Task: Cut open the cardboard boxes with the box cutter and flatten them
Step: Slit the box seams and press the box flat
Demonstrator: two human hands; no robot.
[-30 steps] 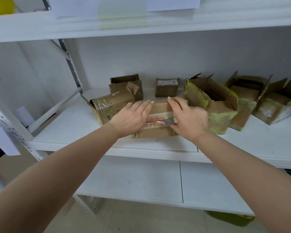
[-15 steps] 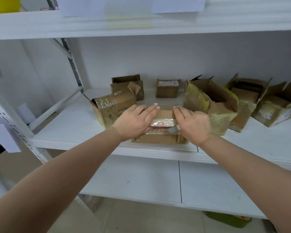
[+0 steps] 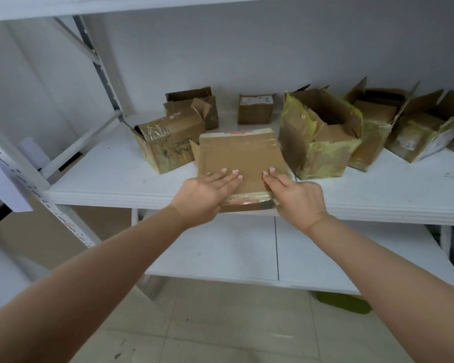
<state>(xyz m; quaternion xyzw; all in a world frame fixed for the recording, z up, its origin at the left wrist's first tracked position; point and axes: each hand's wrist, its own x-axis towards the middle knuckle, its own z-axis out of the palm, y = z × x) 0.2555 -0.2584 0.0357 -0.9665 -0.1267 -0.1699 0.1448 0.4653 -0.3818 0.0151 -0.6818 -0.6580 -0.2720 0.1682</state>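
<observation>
Flattened cardboard box point(image 3: 240, 158) lies at front edge of white shelf point(image 3: 110, 184), near end slightly overhanging. Left hand point(image 3: 207, 196) and right hand point(image 3: 295, 196) press flat on its near end, fingers extended and close together, gripping nothing. Taped box point(image 3: 168, 142) just left; yellow-taped open box point(image 3: 323, 137) just right. No box cutter seen.

White shelf point(image 3: 110, 176), flattened box point(image 3: 240, 158) at front edge, opened cardboard boxes point(image 3: 323, 132) behind
</observation>
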